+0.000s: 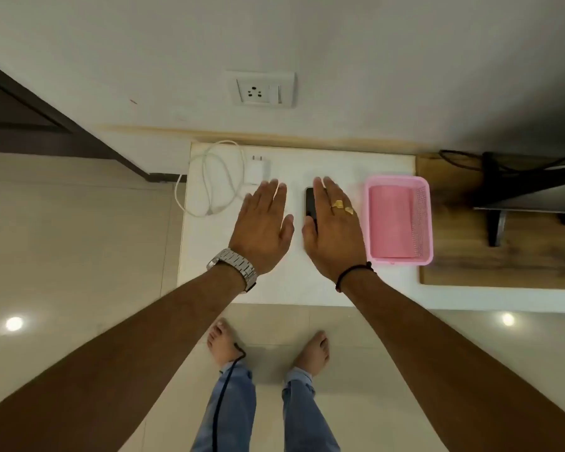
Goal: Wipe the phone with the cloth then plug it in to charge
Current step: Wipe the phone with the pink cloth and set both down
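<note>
A black phone (310,203) lies flat on the white counter (209,256), mostly covered by my right hand (335,230), which hovers over it with straight fingers. My left hand (263,230) is held flat and open beside it, holding nothing. A white charger adapter (257,170) and its coiled white cable (216,181) lie at the counter's back left. A pink cloth (390,220) sits inside a pink basket (426,223) to the right. A wall socket (261,90) is above the counter.
A wooden board (503,256) with a black stand (499,197) and dark cables sits at the right. A dark door frame (46,125) is at the left. My bare feet stand on the tiled floor below the counter edge.
</note>
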